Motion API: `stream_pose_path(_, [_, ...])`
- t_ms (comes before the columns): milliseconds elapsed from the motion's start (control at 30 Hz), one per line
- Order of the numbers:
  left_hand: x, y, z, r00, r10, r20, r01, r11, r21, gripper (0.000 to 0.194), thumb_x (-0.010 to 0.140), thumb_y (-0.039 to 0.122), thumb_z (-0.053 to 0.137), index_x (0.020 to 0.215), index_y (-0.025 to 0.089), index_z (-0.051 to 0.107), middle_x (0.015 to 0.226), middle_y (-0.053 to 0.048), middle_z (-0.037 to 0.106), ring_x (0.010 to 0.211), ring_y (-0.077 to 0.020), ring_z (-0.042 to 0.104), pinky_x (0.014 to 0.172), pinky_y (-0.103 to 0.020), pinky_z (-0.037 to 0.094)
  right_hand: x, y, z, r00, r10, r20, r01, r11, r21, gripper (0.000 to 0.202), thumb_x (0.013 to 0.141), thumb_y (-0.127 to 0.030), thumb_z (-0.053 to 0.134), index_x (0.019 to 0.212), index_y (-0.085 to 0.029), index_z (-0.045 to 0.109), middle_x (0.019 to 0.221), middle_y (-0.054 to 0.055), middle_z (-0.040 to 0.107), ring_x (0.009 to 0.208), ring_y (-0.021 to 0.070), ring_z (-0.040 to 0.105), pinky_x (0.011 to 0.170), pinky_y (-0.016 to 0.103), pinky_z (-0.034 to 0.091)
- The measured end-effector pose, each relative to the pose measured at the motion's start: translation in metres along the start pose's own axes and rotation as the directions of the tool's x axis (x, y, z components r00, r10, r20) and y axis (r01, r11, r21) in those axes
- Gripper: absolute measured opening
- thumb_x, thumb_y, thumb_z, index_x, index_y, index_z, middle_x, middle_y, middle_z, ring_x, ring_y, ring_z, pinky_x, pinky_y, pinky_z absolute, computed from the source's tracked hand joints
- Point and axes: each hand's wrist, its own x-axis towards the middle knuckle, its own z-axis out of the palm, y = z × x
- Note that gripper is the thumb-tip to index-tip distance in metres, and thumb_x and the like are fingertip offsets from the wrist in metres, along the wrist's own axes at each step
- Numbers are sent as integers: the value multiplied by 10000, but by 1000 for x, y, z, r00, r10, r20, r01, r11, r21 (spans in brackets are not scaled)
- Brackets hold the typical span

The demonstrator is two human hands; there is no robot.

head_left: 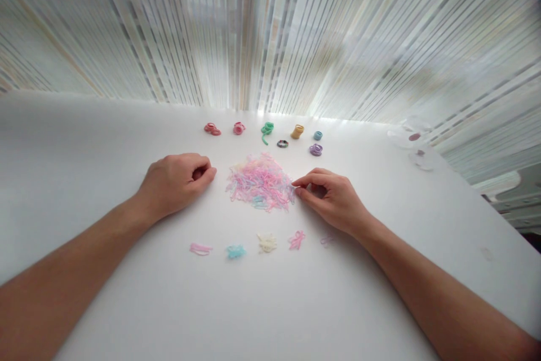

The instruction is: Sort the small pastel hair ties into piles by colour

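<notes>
A loose pile of small pastel elastic bands [262,181], mostly pink with some pale blue, lies mid-table. At its right edge is my right hand [327,195], thumb and index fingertips brought close together against the outermost bands. Whatever sits between those fingertips is too small to make out. My left hand [180,183] rests on the table left of the pile, fingers curled into a loose fist, with nothing visible in it. Nearer to me lie little groups of bands: pink [200,249], blue [235,252], cream [267,243], bright pink [297,240] and faint lilac [327,240].
Behind the pile sit coiled hair ties: red [212,129], pink [239,128], green [267,129], yellow [297,132], blue [318,135], purple [315,150] and a dark multicoloured ring [283,144]. Clear round items [420,159] stand far right. A striped curtain [253,29] borders the white table [253,310].
</notes>
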Motion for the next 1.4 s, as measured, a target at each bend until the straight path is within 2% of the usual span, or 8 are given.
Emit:
stream_pose_path(567, [1, -1, 1, 1000, 7, 3, -7, 1000, 2, 343, 941, 474, 455, 752, 221, 589, 762, -9, 650, 694, -166, 520, 656, -316, 302, 1, -3, -1, 996, -68, 58, 72, 995, -74, 92, 934, -196, 669, 918, -198, 759, 879, 41, 669, 740, 154, 576, 644, 286, 432])
stream_pose_path(800, [0, -1, 0, 1000, 8, -1, -8, 1000, -10, 342, 937, 472, 464, 750, 222, 604, 755, -15, 659, 688, -170, 533, 656, -314, 307, 1, -4, -3, 998, -27, 48, 30, 998, -47, 81, 927, -206, 629, 869, -199, 686, 821, 26, 648, 685, 146, 544, 622, 281, 420])
stream_pose_path(1100, [0, 0, 0, 1000, 4, -1, -4, 1000, -9, 331, 927, 466, 462, 762, 218, 607, 770, -19, 663, 694, -169, 528, 653, -316, 306, 1, -4, -3, 997, 63, -47, -65, 997, -37, 132, 966, -298, 584, 902, -210, 658, 766, 16, 628, 668, 156, 516, 557, 275, 370])
stream_pose_path(1233, [-1, 4, -1, 1000, 3, -5, -4, 1000, -18, 311, 919, 447, 471, 746, 214, 584, 772, -18, 665, 701, -168, 522, 660, -317, 309, 0, -4, -6, 986, 115, -124, -116, 993, -3, 158, 1000, -344, 553, 956, -212, 629, 812, 32, 650, 708, 173, 548, 618, 295, 413])
stream_pose_path(1400, [-2, 5, -2, 1000, 22, -11, -23, 998, -51, 309, 917, 437, 481, 727, 213, 577, 768, -27, 666, 705, -173, 523, 663, -332, 318, -4, -1, -6, 982, 174, -72, -173, 985, 28, 203, 1058, -386, 483, 967, -240, 591, 853, 39, 646, 829, 217, 607, 718, 332, 445])
